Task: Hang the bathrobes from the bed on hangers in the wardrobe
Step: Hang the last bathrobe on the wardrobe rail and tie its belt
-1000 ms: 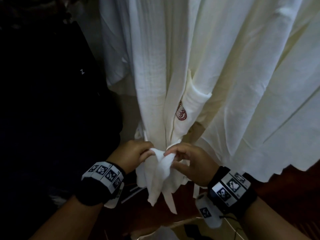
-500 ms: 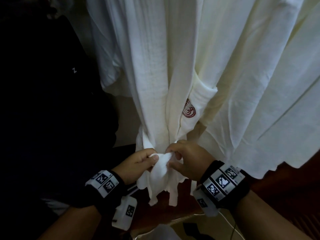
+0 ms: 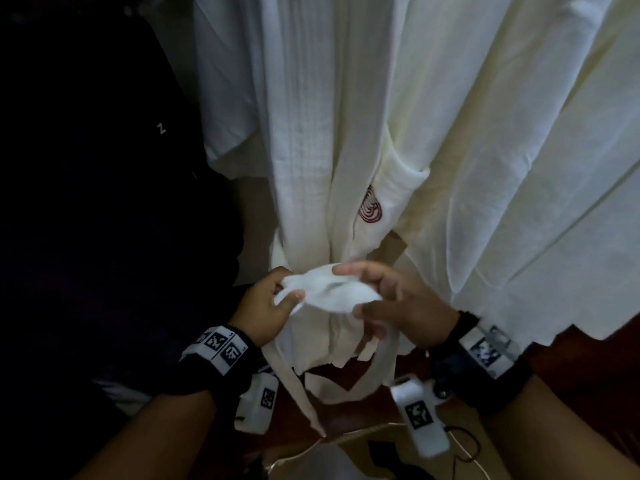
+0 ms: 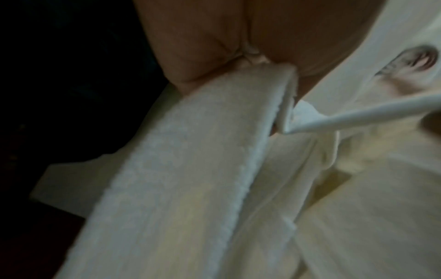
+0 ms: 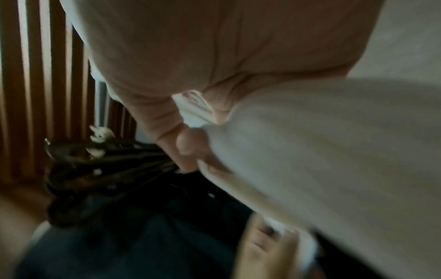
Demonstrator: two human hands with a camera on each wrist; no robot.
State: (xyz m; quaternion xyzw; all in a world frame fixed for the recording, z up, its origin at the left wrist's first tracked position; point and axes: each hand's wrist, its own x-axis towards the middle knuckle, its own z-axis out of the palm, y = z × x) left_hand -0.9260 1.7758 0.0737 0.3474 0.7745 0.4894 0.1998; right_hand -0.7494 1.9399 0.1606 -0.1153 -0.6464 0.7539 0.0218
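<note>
A soft white cloth belt (image 3: 332, 294) is held between the two hands, low in front of the body. One end is pinched by the curled fingers of the left hand (image 3: 266, 306). The other side is gripped by the thumb and fingers of the right hand (image 3: 398, 303). Two loose belt ends are seen hanging down below the hands. Just behind the hands, the long white bathrobe with a red round mark (image 3: 346, 133) is seen hanging up. More cream cloth (image 3: 536, 168) is hung to its right.
</note>
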